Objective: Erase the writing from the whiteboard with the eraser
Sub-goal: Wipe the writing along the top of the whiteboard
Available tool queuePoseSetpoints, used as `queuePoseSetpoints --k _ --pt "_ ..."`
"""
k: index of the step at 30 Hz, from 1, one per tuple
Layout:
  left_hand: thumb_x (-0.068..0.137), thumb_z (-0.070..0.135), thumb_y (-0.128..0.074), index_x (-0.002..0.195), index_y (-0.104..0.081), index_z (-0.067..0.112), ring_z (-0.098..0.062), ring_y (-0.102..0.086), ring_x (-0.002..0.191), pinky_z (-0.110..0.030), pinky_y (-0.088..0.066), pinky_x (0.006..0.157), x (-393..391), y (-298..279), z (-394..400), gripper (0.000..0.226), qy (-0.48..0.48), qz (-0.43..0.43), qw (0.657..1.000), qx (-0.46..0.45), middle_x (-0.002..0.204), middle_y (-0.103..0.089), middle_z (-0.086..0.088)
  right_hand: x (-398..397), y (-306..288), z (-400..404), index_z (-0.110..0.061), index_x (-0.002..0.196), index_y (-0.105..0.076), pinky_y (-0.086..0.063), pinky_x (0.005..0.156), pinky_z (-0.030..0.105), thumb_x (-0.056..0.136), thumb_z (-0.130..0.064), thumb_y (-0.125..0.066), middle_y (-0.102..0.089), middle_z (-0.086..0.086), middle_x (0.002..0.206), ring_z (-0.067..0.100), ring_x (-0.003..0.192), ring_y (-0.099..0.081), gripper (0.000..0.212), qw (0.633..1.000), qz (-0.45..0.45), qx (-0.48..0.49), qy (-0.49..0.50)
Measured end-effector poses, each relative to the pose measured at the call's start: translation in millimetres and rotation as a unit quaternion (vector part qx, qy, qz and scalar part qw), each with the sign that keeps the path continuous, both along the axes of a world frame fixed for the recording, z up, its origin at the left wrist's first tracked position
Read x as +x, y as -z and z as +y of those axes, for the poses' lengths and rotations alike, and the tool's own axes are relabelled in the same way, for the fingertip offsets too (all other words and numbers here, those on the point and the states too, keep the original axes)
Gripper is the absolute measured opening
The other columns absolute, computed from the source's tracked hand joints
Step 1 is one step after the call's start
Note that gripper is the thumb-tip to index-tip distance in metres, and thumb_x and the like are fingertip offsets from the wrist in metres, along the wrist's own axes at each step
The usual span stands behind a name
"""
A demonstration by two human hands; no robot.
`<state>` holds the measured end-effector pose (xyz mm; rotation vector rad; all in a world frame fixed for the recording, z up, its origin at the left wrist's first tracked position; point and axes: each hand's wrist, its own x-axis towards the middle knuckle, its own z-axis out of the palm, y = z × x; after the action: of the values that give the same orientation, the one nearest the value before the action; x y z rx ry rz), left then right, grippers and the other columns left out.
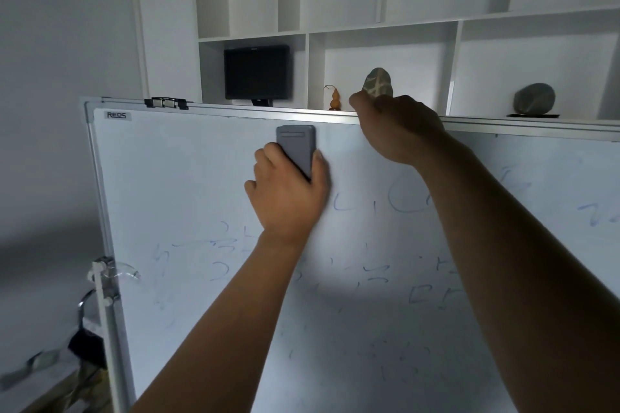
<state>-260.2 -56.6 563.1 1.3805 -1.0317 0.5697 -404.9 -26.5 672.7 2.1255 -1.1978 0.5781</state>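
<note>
A white whiteboard (188,198) with a metal frame fills most of the view. Faint blue writing (396,201) is spread over its middle and lower parts. My left hand (288,191) grips a grey eraser (297,147) and holds it flat against the board just under the top edge. My right hand (396,131) grips the top rail of the board, fingers curled over it, to the right of the eraser.
Behind the board stand white wall shelves (379,33) with a dark monitor (256,72), a small orange gourd (334,99) and two stones (533,99). A black clip (166,102) sits on the top rail at left. A stand post (107,318) runs down the left edge.
</note>
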Motion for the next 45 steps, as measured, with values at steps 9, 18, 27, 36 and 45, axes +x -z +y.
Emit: queuePoseSetpoints --k 9,18,27,36,45 --pt "0.086 0.057 -0.049 0.099 -0.049 0.011 -0.021 -0.054 0.072 -0.032 -0.036 0.065 -45.1 -7.1 -0.1 0.048 0.016 -0.084 0.996 -0.007 0.089 -0.055 -0.004 -1.1 0.6 -2.2 -0.007 0.125 -0.036 -0.043 0.071 0.039 0.096 -0.008 -0.036 -0.058 0.022 0.102 0.036 0.079 -0.05 0.029 1.0 0.012 0.0 -0.006" --pt "0.086 0.054 -0.049 0.099 -0.053 0.011 -0.02 -0.053 0.068 -0.03 -0.039 0.061 -53.7 4.9 -3.0 0.046 0.025 -0.139 0.99 0.001 0.088 -0.055 -0.005 -2.8 -2.8 -0.9 -0.011 0.132 -0.031 -0.05 0.083 0.043 0.097 -0.009 -0.039 -0.054 0.021 0.107 0.034 0.084 -0.05 0.037 0.999 -0.011 0.028 -0.028" --pt "0.085 0.054 -0.052 0.093 -0.051 0.009 -0.028 -0.057 0.071 -0.033 -0.046 0.06 -51.7 72.4 3.4 0.046 0.049 -0.153 0.986 0.04 0.092 -0.057 -0.01 -4.0 0.7 -7.8 -0.009 0.135 -0.032 -0.049 0.076 0.042 0.095 -0.004 -0.037 -0.059 0.023 0.111 0.042 0.086 -0.058 0.04 1.0 0.01 -0.012 -0.007" --pt "0.088 0.056 -0.05 0.104 -0.046 0.005 -0.03 -0.056 0.074 -0.031 -0.037 0.057 -14.0 2.9 -2.4 0.053 0.041 0.002 0.999 -0.021 0.097 -0.05 -0.012 -2.1 -1.5 -6.6 -0.01 0.134 -0.033 -0.047 0.076 0.041 0.096 -0.006 -0.036 -0.056 0.026 0.113 0.041 0.082 -0.053 0.039 1.0 0.006 -0.013 -0.009" --pt "0.085 0.053 -0.058 0.093 -0.046 0.008 -0.027 -0.053 0.064 -0.033 -0.044 0.054 -41.5 54.6 0.7 0.047 0.052 -0.076 0.996 0.011 0.086 -0.051 -0.009 -0.7 1.8 -14.1 -0.008 0.127 -0.036 -0.045 0.071 0.041 0.095 -0.003 -0.036 -0.058 0.024 0.11 0.043 0.09 -0.058 0.033 0.999 0.018 -0.026 0.006"
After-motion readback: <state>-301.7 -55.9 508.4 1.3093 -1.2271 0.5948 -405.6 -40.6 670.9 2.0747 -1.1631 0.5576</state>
